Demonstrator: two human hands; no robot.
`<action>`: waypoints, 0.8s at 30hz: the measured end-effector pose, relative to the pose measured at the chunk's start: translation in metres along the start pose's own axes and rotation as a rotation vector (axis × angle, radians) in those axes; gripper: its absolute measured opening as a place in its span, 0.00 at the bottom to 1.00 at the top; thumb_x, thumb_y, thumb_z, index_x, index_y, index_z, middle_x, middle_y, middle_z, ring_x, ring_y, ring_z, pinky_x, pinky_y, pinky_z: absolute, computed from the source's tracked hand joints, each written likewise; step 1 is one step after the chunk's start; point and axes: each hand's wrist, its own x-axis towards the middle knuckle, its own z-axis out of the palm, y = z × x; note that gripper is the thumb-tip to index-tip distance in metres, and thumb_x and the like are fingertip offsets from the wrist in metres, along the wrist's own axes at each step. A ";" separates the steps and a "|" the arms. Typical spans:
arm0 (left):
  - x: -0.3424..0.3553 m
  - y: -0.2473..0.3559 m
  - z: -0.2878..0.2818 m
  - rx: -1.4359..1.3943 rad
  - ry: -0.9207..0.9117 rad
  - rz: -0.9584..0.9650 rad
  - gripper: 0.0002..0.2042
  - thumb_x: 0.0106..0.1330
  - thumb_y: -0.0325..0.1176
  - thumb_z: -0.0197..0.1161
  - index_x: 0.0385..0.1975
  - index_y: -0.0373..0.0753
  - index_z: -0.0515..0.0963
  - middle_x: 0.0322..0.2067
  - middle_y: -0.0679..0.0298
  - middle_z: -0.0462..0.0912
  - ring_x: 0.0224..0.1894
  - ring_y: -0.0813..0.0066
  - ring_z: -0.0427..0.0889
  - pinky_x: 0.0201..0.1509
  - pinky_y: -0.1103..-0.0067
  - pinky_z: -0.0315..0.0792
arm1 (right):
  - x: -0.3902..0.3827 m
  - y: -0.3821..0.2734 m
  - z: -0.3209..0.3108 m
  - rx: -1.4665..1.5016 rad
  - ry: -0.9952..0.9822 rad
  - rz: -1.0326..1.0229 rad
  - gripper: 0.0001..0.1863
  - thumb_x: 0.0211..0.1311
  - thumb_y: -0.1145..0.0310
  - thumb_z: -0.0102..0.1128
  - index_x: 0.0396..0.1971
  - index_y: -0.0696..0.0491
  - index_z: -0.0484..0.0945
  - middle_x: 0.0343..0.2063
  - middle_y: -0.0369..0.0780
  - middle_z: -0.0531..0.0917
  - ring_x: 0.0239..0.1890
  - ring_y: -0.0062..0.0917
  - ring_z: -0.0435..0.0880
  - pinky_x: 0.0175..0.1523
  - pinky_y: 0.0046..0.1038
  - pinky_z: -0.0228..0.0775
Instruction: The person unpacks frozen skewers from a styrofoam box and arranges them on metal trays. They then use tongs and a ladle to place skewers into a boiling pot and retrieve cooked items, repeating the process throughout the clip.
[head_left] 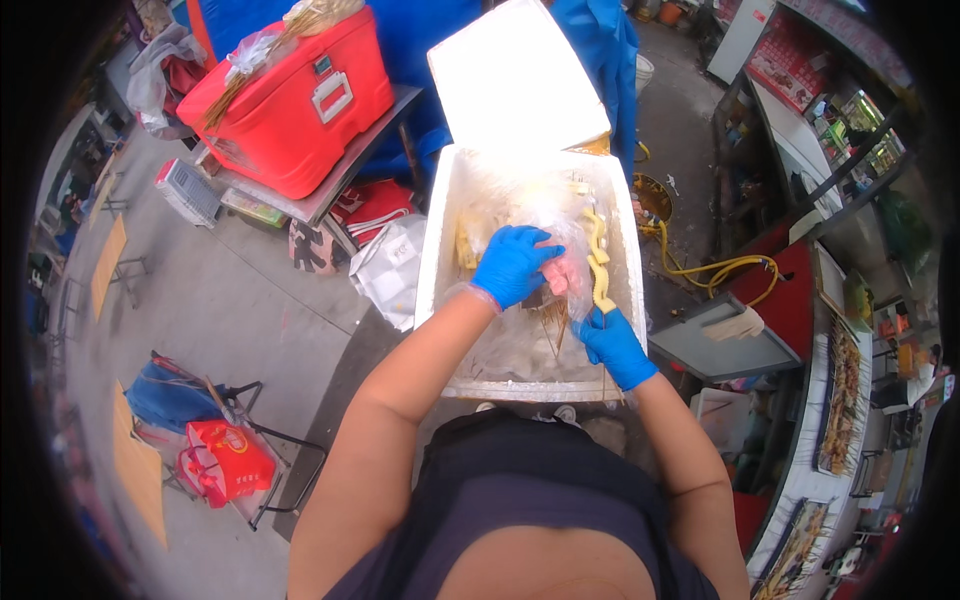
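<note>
A white foam box (432, 245) stands in front of me with clear plastic bags and bundles of thin wooden skewers (553, 322) inside. My left hand (515, 265), in a blue glove, is closed over a clear plastic bag (575, 240) beside some pink, meat-like pieces (565, 275). My right hand (617, 347), also gloved in blue, grips a skewer threaded with a wavy yellow food strip (598, 262). The strip points away from me along the box's right side. The bag's edge lies close to the right fingertips, and whether they touch it I cannot tell.
The white foam lid (520, 75) rests behind the box. At the far left, a red cooler (290, 110) sits on a metal table. A yellow hose (715, 265) lies to the right, near a counter with trays of skewers (842, 405). A chair holds a red bag (228, 462).
</note>
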 end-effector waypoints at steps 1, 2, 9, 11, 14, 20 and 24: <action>0.003 -0.005 0.003 -0.002 -0.050 0.100 0.14 0.49 0.31 0.62 0.38 0.49 0.78 0.34 0.63 0.79 0.40 0.66 0.76 0.46 0.73 0.66 | -0.001 -0.001 -0.001 0.002 0.009 -0.017 0.09 0.52 0.73 0.58 0.29 0.52 0.65 0.18 0.30 0.64 0.16 0.15 0.65 0.18 0.18 0.59; 0.005 -0.010 0.004 -0.058 -0.194 0.075 0.13 0.50 0.28 0.59 0.37 0.49 0.79 0.34 0.64 0.79 0.38 0.67 0.76 0.46 0.73 0.66 | 0.002 0.000 -0.005 -0.038 0.020 -0.031 0.09 0.52 0.74 0.58 0.29 0.53 0.66 0.17 0.31 0.65 0.14 0.15 0.65 0.17 0.17 0.59; 0.020 -0.051 0.003 -0.191 -0.061 -0.262 0.07 0.57 0.31 0.56 0.33 0.46 0.80 0.34 0.63 0.79 0.38 0.61 0.76 0.43 0.71 0.69 | 0.000 0.000 -0.030 -0.118 0.015 0.044 0.10 0.52 0.74 0.58 0.30 0.55 0.65 0.18 0.33 0.68 0.13 0.17 0.68 0.16 0.18 0.60; 0.009 -0.070 0.024 -0.237 0.012 -0.478 0.13 0.55 0.40 0.60 0.36 0.39 0.78 0.39 0.56 0.78 0.41 0.61 0.77 0.47 0.72 0.69 | 0.003 -0.002 -0.027 -0.106 -0.007 0.011 0.10 0.52 0.74 0.58 0.30 0.55 0.65 0.18 0.33 0.68 0.15 0.17 0.70 0.18 0.19 0.62; -0.003 -0.080 0.052 -0.384 -0.286 -0.831 0.25 0.51 0.47 0.63 0.39 0.30 0.76 0.40 0.50 0.78 0.39 0.66 0.79 0.44 0.76 0.71 | 0.016 0.012 -0.012 -0.079 0.019 -0.102 0.09 0.52 0.74 0.57 0.30 0.56 0.65 0.17 0.33 0.68 0.18 0.18 0.72 0.22 0.20 0.64; -0.027 -0.114 0.091 -0.578 -0.481 -0.933 0.13 0.57 0.39 0.57 0.32 0.34 0.77 0.24 0.60 0.80 0.26 0.73 0.79 0.32 0.76 0.73 | 0.068 0.076 0.022 -0.541 0.164 -0.283 0.13 0.53 0.69 0.57 0.34 0.55 0.64 0.23 0.45 0.75 0.23 0.36 0.77 0.30 0.33 0.68; -0.018 -0.092 0.050 -1.469 -0.202 -1.261 0.07 0.60 0.35 0.53 0.30 0.40 0.76 0.24 0.66 0.77 0.29 0.75 0.76 0.36 0.75 0.71 | 0.061 0.078 0.023 -0.712 0.254 -0.280 0.12 0.56 0.73 0.54 0.38 0.56 0.63 0.24 0.41 0.75 0.26 0.23 0.77 0.30 0.24 0.67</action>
